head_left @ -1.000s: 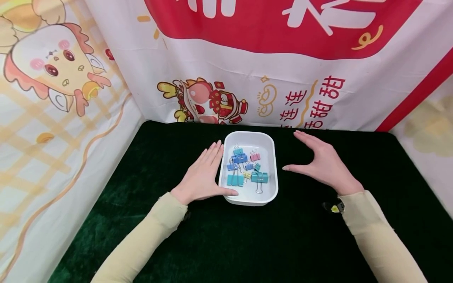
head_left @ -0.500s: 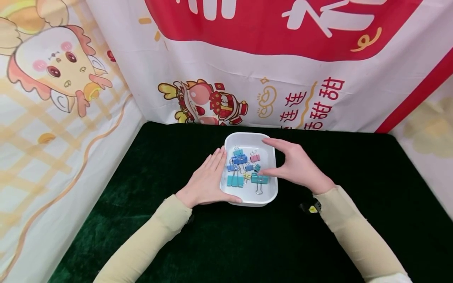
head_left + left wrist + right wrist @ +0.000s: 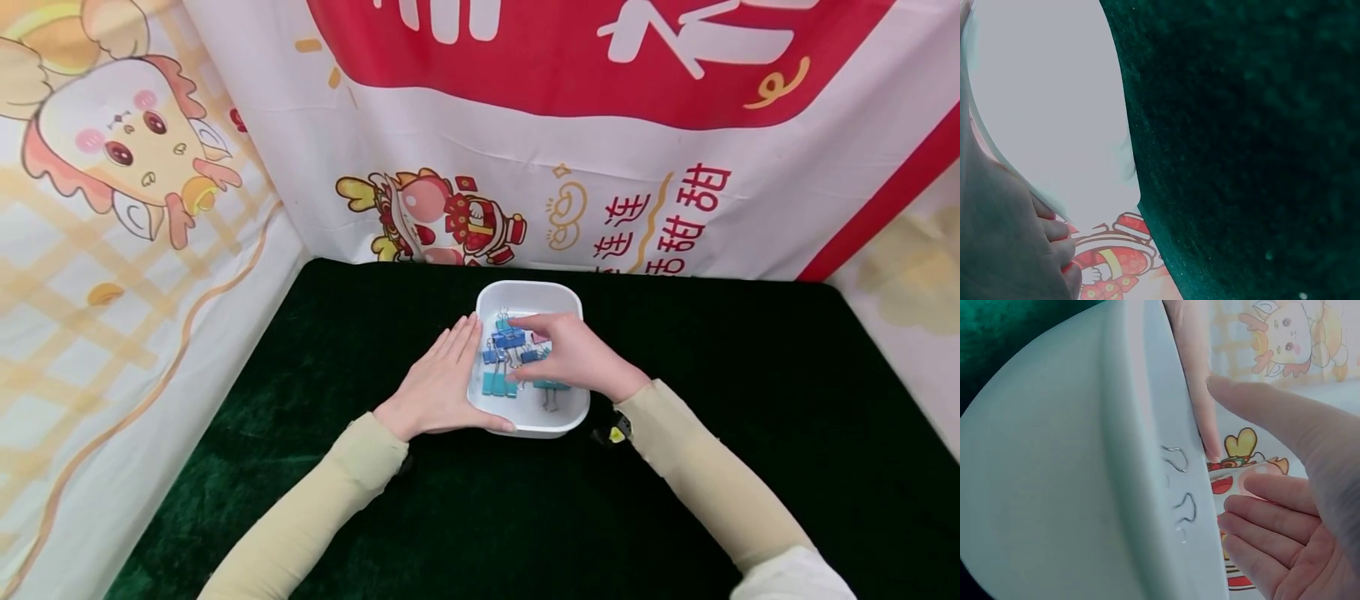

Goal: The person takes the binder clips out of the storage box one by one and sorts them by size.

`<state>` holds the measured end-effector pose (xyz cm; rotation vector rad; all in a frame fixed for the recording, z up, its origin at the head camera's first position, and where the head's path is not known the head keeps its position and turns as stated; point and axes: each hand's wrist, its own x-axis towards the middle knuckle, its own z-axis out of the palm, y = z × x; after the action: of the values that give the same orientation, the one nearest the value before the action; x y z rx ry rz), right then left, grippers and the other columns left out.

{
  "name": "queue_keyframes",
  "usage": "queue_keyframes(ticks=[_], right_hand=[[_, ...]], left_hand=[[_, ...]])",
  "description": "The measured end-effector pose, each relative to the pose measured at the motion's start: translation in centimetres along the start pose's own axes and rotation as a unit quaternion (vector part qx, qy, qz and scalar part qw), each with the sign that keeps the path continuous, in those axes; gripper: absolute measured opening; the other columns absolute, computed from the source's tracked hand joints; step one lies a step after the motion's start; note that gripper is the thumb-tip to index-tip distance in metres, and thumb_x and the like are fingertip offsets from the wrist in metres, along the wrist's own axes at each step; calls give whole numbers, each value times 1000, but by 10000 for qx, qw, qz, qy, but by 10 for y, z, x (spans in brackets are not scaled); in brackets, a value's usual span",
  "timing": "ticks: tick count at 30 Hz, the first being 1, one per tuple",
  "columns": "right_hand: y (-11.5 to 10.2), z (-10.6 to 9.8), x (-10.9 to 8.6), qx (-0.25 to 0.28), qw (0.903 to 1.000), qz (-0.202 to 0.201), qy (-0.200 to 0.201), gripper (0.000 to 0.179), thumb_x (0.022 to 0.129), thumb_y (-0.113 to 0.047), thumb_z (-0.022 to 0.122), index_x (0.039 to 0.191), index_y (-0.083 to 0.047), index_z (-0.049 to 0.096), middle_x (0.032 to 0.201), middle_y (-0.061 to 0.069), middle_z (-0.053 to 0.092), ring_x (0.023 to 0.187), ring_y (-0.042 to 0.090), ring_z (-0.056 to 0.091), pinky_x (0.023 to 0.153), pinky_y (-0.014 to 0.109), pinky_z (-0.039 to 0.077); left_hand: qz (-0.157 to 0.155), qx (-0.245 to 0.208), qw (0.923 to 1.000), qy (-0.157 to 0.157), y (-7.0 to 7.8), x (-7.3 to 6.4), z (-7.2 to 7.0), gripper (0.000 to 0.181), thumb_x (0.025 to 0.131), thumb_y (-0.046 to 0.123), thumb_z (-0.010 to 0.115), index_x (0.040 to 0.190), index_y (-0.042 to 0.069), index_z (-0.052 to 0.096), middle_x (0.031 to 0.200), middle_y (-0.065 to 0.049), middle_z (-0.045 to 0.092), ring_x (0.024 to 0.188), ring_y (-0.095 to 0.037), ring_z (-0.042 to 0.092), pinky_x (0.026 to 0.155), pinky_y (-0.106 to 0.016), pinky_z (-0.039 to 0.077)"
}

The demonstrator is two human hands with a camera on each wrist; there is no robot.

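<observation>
Binder clips (image 3: 509, 337), mostly blue and teal, lie loosely bunched inside the white tray (image 3: 528, 417), on its floor. My right hand (image 3: 577, 354) has come in across the tray's right rim and is now over them, where a second ago it was well off to the side; I judge that the work has passed from reaching to the clips themselves. Its fingers are spread, thumb well apart from forefinger, and I see nothing held; whether a tip touches a clip I cannot tell. My left hand (image 3: 435, 387) lies along the tray's left wall, fingers straight, thumb over the near rim, which should keep the tray steady.

The right wall stands close under my right hand, so lifting looks safer than dragging sideways. Inside, bare floor shows at the near end, around the handle of one teal clip (image 3: 551, 386). Outside, the green-covered desk (image 3: 562, 517) runs on widely to the right and toward me, but its far edge, along the printed backdrop (image 3: 637, 100), lies near the tray's far end
</observation>
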<state>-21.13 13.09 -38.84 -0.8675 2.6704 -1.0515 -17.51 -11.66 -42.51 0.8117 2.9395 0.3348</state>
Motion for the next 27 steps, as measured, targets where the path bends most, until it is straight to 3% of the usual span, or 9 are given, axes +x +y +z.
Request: queue_keyframes(ticks=[7, 16, 27], right_hand=[[2, 8, 8, 268, 9996, 22, -118, 68, 81, -36, 89, 136, -5, 65, 134, 9, 65, 122, 27, 62, 101, 46, 50], [0, 15, 6, 505, 9986, -106, 78, 53, 85, -27, 86, 130, -5, 70, 127, 13, 69, 117, 31, 66, 97, 46, 53], [4, 23, 11, 293, 9995, -64, -104, 43, 87, -21, 84, 124, -1, 72, 120, 11, 72, 104, 22, 71, 90, 39, 57]], left_hand=[[27, -62, 10000, 17, 0, 1, 0, 143, 65, 99, 50, 164, 6, 5, 170, -7, -1, 154, -19, -4, 123, -37, 2], [8, -13, 10000, -10, 1, 1, -1, 143, 64, 100, 48, 163, 5, 7, 170, -8, 1, 154, -20, -4, 123, -37, 2], [5, 1, 10000, 18, -1, 0, 1, 143, 65, 101, 45, 164, 6, 6, 170, -7, 1, 154, -19, -3, 122, -36, 2]])
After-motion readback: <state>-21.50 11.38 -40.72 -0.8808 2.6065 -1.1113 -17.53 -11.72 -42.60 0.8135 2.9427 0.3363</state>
